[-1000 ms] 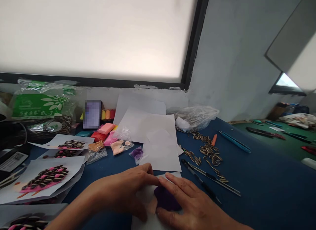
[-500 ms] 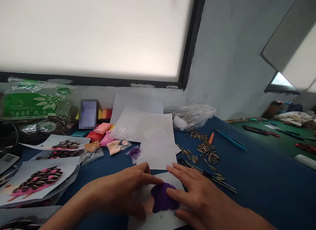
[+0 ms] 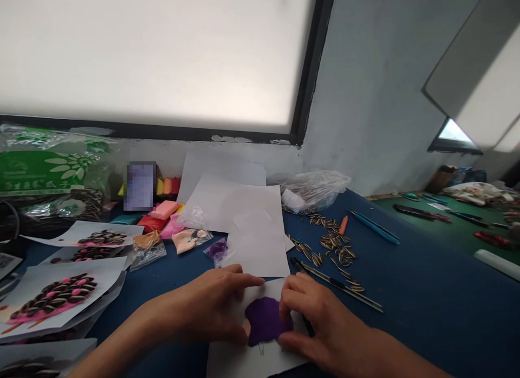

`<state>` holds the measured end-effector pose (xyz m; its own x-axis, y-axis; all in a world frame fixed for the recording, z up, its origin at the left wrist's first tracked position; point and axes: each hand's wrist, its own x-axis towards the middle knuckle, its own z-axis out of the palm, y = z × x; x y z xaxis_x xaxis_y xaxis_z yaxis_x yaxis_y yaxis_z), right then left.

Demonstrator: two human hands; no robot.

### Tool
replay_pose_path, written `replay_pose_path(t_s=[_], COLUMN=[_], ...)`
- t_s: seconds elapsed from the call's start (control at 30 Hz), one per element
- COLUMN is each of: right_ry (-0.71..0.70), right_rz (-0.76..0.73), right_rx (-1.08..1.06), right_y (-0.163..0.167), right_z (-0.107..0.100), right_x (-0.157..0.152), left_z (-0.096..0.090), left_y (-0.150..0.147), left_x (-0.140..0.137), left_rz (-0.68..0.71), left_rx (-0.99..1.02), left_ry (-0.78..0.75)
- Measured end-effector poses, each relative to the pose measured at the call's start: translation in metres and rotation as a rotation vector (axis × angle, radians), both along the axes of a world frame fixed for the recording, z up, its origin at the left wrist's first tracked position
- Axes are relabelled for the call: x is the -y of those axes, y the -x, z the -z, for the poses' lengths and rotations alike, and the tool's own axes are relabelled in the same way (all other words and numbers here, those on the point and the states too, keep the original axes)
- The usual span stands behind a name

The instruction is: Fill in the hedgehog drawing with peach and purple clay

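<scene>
A flat, wavy-edged piece of purple clay lies on a white sheet of paper, with small pencil-drawn legs below it. My left hand rests at the clay's left side, index finger stretched out above and thumb down by a peach-coloured patch, mostly covered. From the right, my right hand has its fingers curled and its thumb and fingertips against the clay's right edge.
Printed pictures overlap at left. Behind are clay packets, blank sheets and a bagged purple lump. Striped seeds, a pen, an orange stick and blue tweezers lie at right.
My right hand's fingers have drawn in from spread over the clay to curled at its right edge. The left index finger has lifted slightly off the clay's top. The view has shifted slightly.
</scene>
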<state>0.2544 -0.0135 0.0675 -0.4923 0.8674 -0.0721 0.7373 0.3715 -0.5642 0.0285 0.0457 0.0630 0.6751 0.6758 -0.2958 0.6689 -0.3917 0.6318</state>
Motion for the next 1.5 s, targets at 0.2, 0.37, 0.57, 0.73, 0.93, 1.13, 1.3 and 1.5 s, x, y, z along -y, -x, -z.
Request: replay_pose_path(t_s=[0.2,0.37,0.57,0.73,0.93,1.13,1.3,1.5], right_ry=[0.041,0.071,0.096,0.098,0.082,-0.042,-0.087,-0.250], right_rz=[0.023,0.043,0.070,0.072,0.077,0.090,0.094,-0.150], right_rx=[0.034,0.045,0.030,0.027,0.056,0.145,0.095,-0.046], right_y=[-0.001,-0.002,-0.004,-0.008,-0.011,-0.019,-0.021,-0.014], right_z=[-0.001,0.000,-0.003,-0.002,0.003,0.013,0.010,0.009], right_x=[-0.003,-0.005,-0.007,-0.010,-0.012,-0.021,-0.021,-0.013], left_z=[-0.003,-0.003,-0.003,-0.002,-0.005,-0.007,-0.006,-0.006], left_y=[-0.009,-0.011,-0.009,-0.008,-0.008,-0.010,-0.010,-0.009], left_x=[0.004,0.005,0.007,0.005,0.006,0.006,0.005,0.006], left_rz=[0.003,0.013,0.021,0.026,0.037,0.042,0.053,0.060], left_rx=[-0.095,-0.159,-0.132,-0.136,-0.131,-0.150,-0.145,-0.142], left_ry=[-0.040,-0.042,-0.036,-0.015,-0.013,-0.020,-0.031,-0.047])
